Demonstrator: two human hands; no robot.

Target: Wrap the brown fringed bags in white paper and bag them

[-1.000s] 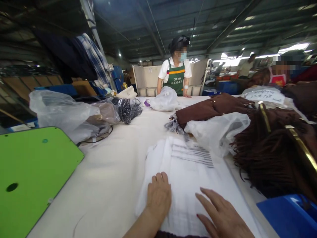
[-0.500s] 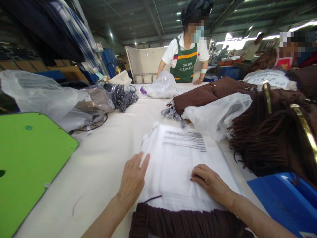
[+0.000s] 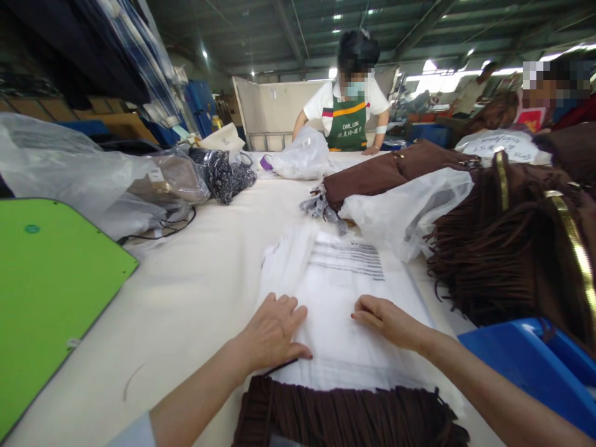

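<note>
A stack of white, see-through plastic bags [image 3: 342,295] with printed black lines lies flat in front of me. My left hand [image 3: 277,329] rests on the stack's left side, fingers bent a little and thumb stretched out to the right. My right hand [image 3: 384,320] is over the right half, thumb and forefinger pinched at the top bag; its other fingers are curled in. Below both hands, at the near edge, sits a brown fringed piece [image 3: 344,413] whose upper part meets the bags. A thin dark strand [image 3: 279,367] runs from it under my left thumb.
A green board [image 3: 60,292] stands at left, a blue bin [image 3: 526,366] at right. Brown fringed bags [image 3: 503,248] and a crumpled plastic bag [image 3: 410,211] are piled on the right. Plastic-wrapped goods [image 3: 181,180] lie back left. A co-worker [image 3: 349,118] leans on the far table edge.
My left hand has moved right and nearer to me, onto the bags, and its fingers have bent. My right hand has hardly moved. The co-worker's head has turned down.
</note>
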